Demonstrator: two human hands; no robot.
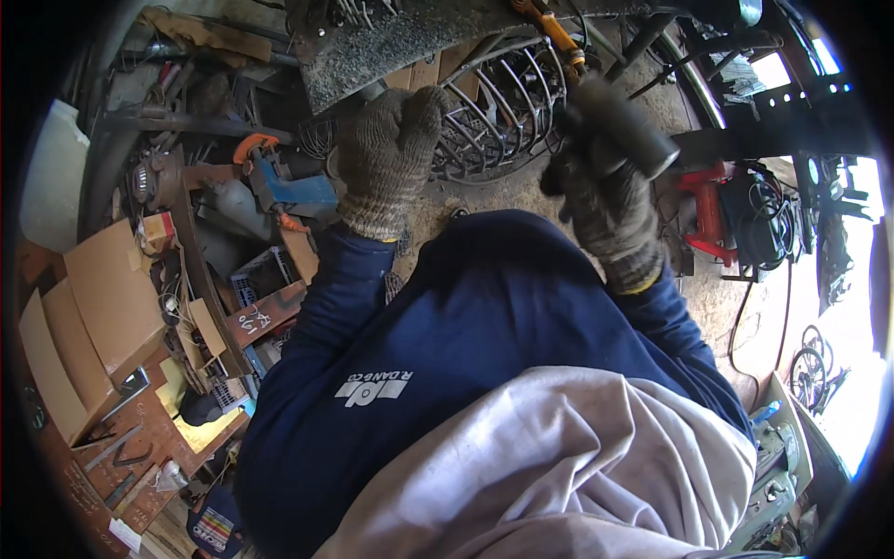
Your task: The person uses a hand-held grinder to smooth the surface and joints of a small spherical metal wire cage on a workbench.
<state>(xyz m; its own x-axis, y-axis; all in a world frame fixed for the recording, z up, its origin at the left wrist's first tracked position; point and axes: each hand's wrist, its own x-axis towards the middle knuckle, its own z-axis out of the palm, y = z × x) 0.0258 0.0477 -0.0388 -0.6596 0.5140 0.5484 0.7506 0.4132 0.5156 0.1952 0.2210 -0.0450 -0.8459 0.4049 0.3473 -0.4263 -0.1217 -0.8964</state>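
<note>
My left hand (389, 149), in a grey-brown knitted glove, is closed in a fist just below the edge of a worn metal worktable (410, 51). Whatever lies inside its fingers is hidden. On the right, my gloved right hand (610, 210) is raised and wrapped round a hammer, whose dark cylindrical head (638, 130) is blurred by motion. The hammer's handle is mostly hidden by the glove. Between the hands, beyond my body, stands a basket-like frame of curved metal bars (498, 116). An orange-yellow tool (556, 33) hangs at the table's right side.
Left of me, a blue vise-like tool (298, 193) with orange ends lies beside a grey rounded container (244, 207). Open cardboard boxes (112, 298) stand on a cluttered reddish bench. On the right are a red metal stand (708, 214), a cabled machine (759, 219) and a trailing cable (736, 340).
</note>
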